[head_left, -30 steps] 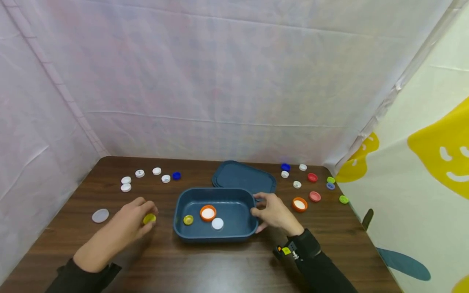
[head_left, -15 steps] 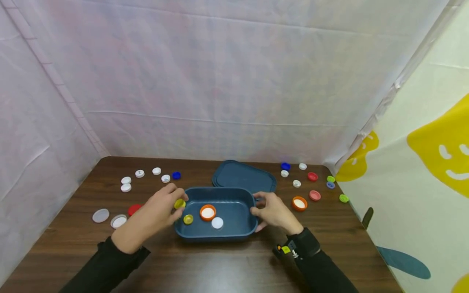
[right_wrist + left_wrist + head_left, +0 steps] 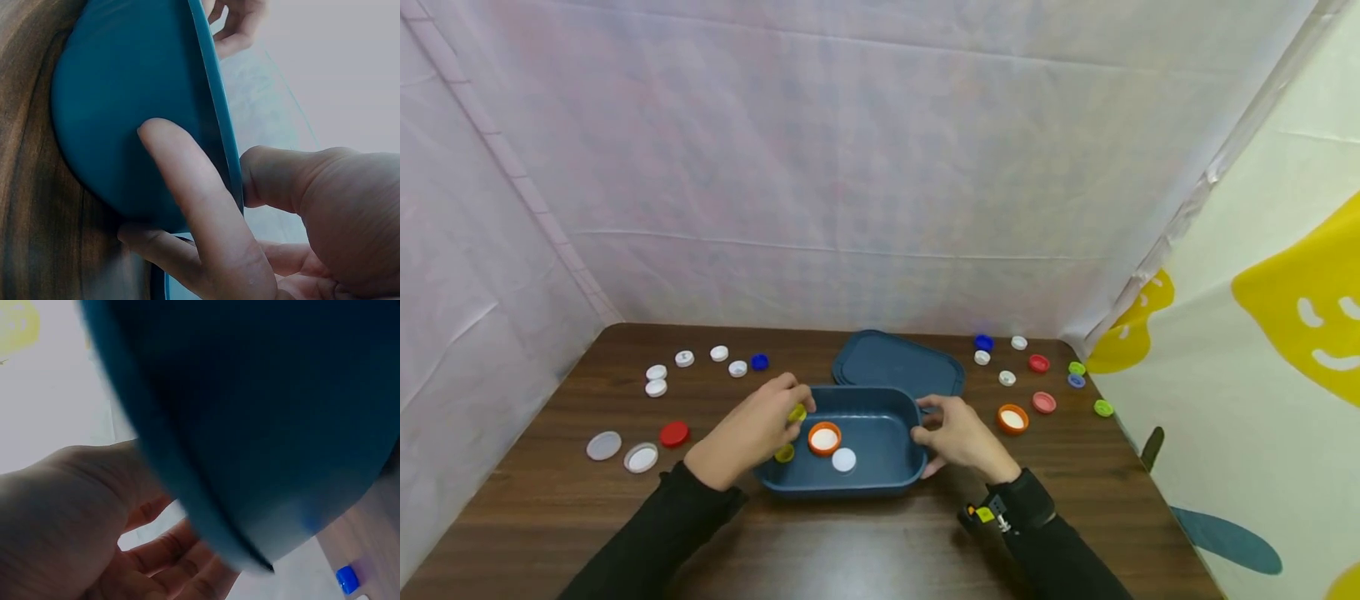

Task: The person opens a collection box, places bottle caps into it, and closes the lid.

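Observation:
My left hand [image 3: 751,432] reaches over the left side of a dark blue plastic box [image 3: 872,489], pinching a yellow bottle cap [image 3: 798,412] between thumb and fingers. Inside the box lie another yellow cap [image 3: 784,453], partly covered by that hand, an orange cap with a white centre [image 3: 824,438] and a white cap [image 3: 844,459]. At the right end, my right hand [image 3: 961,437] grips the box rim. The right wrist view shows its thumb over the rim and fingers against the outer wall [image 3: 119,119]. In the left wrist view the box wall [image 3: 281,425] hides the pinched cap.
Behind the box lies its dark blue lid [image 3: 898,362]. White caps, a blue cap [image 3: 760,362], a red cap [image 3: 674,433] and a ringed white cap [image 3: 641,457] lie on the left. On the right are several coloured caps, including an orange one [image 3: 1012,419]. A white curtain [image 3: 842,167] hangs behind.
My left hand has carried the yellow cap rightward from the table to over the box, uncovering the red cap and the ringed white one. My right hand stays on the rim.

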A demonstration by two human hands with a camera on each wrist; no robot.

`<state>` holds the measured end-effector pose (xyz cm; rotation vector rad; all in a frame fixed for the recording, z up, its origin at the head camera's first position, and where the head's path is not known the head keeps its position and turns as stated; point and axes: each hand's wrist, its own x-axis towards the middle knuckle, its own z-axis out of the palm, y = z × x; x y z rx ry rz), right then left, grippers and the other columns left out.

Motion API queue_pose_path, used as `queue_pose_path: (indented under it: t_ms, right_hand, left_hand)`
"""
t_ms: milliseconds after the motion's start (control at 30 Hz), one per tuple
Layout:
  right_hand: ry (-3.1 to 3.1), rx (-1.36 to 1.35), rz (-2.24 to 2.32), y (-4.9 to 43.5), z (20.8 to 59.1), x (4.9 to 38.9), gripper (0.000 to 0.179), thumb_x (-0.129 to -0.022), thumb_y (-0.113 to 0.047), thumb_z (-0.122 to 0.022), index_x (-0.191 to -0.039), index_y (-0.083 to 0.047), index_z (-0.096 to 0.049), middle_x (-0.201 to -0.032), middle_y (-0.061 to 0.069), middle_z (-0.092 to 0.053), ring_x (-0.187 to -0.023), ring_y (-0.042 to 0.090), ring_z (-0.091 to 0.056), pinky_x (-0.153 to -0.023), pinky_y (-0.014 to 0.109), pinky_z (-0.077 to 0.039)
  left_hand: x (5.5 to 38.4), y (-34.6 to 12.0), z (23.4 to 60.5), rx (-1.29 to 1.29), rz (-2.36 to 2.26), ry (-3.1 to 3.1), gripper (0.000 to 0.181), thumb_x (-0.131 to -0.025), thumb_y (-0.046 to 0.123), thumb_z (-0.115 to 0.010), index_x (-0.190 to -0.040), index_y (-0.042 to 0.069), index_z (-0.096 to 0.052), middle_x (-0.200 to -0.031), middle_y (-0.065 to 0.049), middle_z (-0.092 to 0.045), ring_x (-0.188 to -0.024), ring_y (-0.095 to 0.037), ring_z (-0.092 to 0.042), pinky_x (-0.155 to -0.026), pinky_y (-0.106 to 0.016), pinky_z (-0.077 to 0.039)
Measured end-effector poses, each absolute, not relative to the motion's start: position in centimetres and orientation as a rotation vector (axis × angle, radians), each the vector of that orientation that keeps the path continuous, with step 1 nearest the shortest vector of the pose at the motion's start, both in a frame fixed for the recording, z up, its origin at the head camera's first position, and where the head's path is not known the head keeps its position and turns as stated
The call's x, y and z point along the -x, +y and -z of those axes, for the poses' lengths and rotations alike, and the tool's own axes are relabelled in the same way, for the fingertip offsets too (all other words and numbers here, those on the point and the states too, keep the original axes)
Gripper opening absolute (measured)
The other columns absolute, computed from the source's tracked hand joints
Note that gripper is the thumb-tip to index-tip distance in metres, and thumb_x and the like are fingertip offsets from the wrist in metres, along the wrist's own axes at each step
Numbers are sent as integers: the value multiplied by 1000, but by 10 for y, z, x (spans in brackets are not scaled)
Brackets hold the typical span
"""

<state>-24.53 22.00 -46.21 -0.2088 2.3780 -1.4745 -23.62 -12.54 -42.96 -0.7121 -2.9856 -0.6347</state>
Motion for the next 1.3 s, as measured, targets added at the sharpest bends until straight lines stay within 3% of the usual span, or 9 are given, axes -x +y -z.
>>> queue_pose_path:
  t_ms: [167, 467, 833, 1033, 1300]
  right_hand:
    - [2383, 206, 1473, 220, 462, 245, 62, -108, -6, -77, -166, 5, -56, -147, 35, -75, -69, 31, -85, -65, 46, -72]
    - [2377, 211, 1491, 220, 463, 244, 62, -108, -6, -77, -165, 6, -56, -147, 36, -74, -69, 31, -85, -65, 46, -72]
    - [2386, 190, 1480, 219, 464, 243, 62, -109, -7, -77, -166, 5, -56, -148, 36, -74, -68, 31, -84, -65, 46, -72]
    - [2388, 190, 1484, 219, 463, 243, 62, -109, -7, -77, -165, 5, -56, -147, 36, -74, -68, 31, -84, -65, 45, -72]
    - [2384, 187, 1493, 219, 463, 243, 62, -109, -7, -76, -166, 6, -55, -148, 36, -74, -70, 31, -85, -65, 46, -72]
  left_hand:
    - [238, -121, 432, 704, 632, -2999, 22, -100, 0, -89, -120, 6, -82, -117, -11, -71, -105, -23, -71, -97, -47, -72]
    - [240, -123, 437, 738, 608, -2994, 24, -100, 4, -91, -123, 4, -82, -117, -14, -72, -98, -19, -68, -88, -38, -69]
    - [245, -131, 432, 691, 674, -2943, 25, -102, 8, -90, -126, 6, -82, -120, -14, -73, -101, -22, -69, -93, -43, -71]
    - [249, -137, 428, 668, 692, -2881, 26, -103, 9, -89, -128, 5, -81, -121, -15, -74, -111, -30, -74, -96, -48, -70]
    - [261, -151, 426, 559, 709, -2830, 29, -106, 10, -86, -133, 5, -78, -128, -20, -73, -100, -27, -69, -86, -44, -62]
